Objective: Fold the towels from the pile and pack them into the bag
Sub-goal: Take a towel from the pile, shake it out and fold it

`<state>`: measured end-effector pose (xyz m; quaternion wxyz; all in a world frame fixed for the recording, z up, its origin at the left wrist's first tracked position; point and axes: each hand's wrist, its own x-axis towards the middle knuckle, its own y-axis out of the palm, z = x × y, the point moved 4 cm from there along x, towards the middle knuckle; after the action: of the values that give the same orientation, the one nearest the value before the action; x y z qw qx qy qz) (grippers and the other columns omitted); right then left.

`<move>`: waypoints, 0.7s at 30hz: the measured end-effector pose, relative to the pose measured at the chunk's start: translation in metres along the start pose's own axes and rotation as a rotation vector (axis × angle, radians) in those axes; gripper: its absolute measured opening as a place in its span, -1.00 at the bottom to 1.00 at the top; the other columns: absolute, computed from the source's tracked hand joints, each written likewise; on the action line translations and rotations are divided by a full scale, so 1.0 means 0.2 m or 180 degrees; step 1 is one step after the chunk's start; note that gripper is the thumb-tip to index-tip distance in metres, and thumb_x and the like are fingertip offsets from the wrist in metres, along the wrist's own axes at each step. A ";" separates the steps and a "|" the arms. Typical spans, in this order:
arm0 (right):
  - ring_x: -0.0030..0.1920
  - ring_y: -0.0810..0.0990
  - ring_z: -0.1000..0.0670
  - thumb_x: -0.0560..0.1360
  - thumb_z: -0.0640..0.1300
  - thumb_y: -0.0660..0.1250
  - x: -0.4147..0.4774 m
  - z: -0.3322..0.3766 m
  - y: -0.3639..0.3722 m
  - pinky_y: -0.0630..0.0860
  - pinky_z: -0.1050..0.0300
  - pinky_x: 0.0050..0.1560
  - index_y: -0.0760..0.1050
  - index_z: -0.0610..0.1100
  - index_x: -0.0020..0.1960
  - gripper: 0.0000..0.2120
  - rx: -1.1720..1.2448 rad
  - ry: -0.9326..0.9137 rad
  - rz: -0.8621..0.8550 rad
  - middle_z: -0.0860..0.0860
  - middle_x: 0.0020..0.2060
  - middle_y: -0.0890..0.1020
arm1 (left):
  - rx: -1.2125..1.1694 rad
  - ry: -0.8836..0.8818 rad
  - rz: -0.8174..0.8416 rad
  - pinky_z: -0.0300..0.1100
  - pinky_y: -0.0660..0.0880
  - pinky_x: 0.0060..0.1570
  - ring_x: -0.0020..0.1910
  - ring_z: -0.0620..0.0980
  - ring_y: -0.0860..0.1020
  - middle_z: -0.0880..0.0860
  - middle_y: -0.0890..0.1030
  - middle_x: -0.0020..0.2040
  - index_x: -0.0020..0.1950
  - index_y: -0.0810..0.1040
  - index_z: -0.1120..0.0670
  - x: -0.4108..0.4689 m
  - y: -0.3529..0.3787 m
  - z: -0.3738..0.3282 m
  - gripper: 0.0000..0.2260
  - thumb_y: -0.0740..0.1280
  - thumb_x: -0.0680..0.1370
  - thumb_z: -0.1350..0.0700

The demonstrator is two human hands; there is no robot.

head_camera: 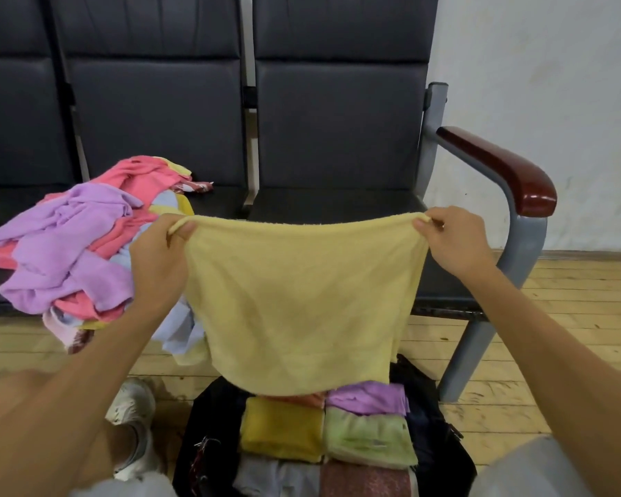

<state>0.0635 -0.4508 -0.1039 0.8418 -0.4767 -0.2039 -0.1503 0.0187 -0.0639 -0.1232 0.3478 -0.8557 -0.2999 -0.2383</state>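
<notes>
Hanging upright, yellow towel (302, 303), top edge level, left hand (158, 260), right hand (452, 242)

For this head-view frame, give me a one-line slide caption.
Both hands, left and right, hold a pale yellow towel spread by its top corners above an open black bag of folded towels.

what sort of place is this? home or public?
Likely a waiting area or lobby, not a home: a row of linked dark padded seats on a grey metal frame, a wooden armrest at the row's end, white wall and plank floor.
</notes>
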 end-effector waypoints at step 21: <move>-0.01 0.63 -0.02 0.62 -0.22 0.25 -0.01 -0.03 0.08 0.59 0.17 -0.12 0.56 -0.15 0.17 -0.82 0.2284 0.1215 0.0494 -0.05 0.01 0.61 | -0.0499 -0.0551 0.0183 0.00 0.56 -0.07 -0.26 0.00 0.61 0.11 0.60 -0.28 -0.09 0.58 0.16 0.02 -0.04 0.11 -0.81 0.25 0.62 0.10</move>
<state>0.0699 -0.4476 -0.1188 0.9861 -0.1304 -0.0470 -0.0914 0.0205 -0.0416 -0.1328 0.2594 -0.9059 -0.2846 -0.1760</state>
